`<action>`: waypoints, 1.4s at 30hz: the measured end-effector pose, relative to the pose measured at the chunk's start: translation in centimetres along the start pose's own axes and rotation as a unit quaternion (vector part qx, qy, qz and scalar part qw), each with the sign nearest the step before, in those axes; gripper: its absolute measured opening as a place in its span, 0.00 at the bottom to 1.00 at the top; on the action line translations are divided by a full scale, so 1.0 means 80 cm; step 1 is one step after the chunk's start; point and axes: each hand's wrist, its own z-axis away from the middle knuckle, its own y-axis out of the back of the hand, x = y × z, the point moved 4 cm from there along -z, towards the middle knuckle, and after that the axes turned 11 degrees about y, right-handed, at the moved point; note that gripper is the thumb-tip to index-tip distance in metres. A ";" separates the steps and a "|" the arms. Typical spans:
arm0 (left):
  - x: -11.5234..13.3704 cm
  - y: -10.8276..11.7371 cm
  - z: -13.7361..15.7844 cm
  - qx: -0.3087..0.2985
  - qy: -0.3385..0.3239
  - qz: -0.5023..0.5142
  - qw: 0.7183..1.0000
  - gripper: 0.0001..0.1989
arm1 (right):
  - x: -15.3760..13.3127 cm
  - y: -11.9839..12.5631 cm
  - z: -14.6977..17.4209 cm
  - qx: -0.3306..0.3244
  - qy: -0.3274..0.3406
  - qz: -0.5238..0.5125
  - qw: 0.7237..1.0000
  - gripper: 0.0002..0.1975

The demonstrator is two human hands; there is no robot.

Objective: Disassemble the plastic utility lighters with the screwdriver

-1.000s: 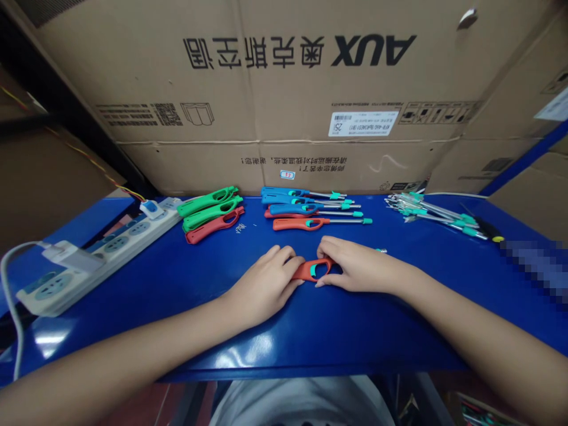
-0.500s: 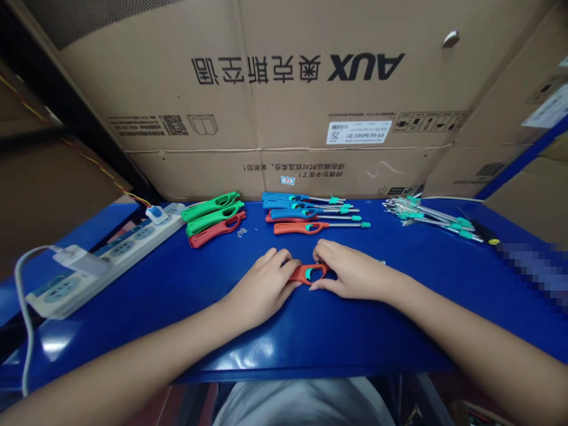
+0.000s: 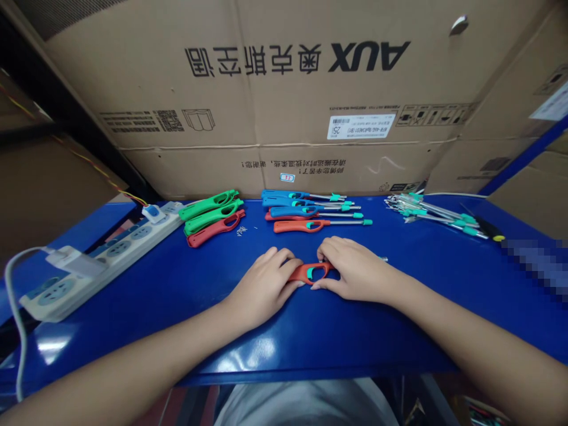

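Between my two hands is an orange-red long-reach lighter (image 3: 304, 273) with a teal trigger, held low over the blue table. My left hand (image 3: 266, 286) is closed around its handle end, thumb below and fingers above. My right hand (image 3: 355, 271) pinches the other end, past the trigger loop. A metal tip (image 3: 384, 258) shows just beyond my right wrist; the rest of that rod is hidden by the hand. Straight behind my hands lies an orange lighter (image 3: 298, 226) with blue lighters (image 3: 290, 202) stacked behind it, their metal rods pointing right.
Green handle shells (image 3: 210, 205) and a red one (image 3: 215, 229) lie at the back left beside small screws (image 3: 240, 231). Metal rods with teal parts (image 3: 439, 216) and a black screwdriver (image 3: 490, 231) are at the right. A power strip (image 3: 106, 254) runs along the left; a cardboard box (image 3: 284, 118) stands behind.
The camera view has shifted slightly. Both hands keep their grip on the lighter in nearly the same place, and a little more of the metal tip shows behind my right wrist.
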 end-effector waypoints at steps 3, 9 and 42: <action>0.000 -0.001 0.000 -0.004 0.002 0.000 1.000 0.11 | -0.002 0.001 0.000 -0.006 0.002 0.004 1.000 0.24; 0.001 -0.002 0.000 0.004 0.000 0.003 1.000 0.11 | -0.003 0.000 0.000 -0.011 0.014 0.023 1.000 0.22; -0.027 -0.008 -0.017 0.062 0.030 0.299 0.952 0.12 | 0.048 -0.003 0.001 0.122 -0.032 -0.285 0.950 0.11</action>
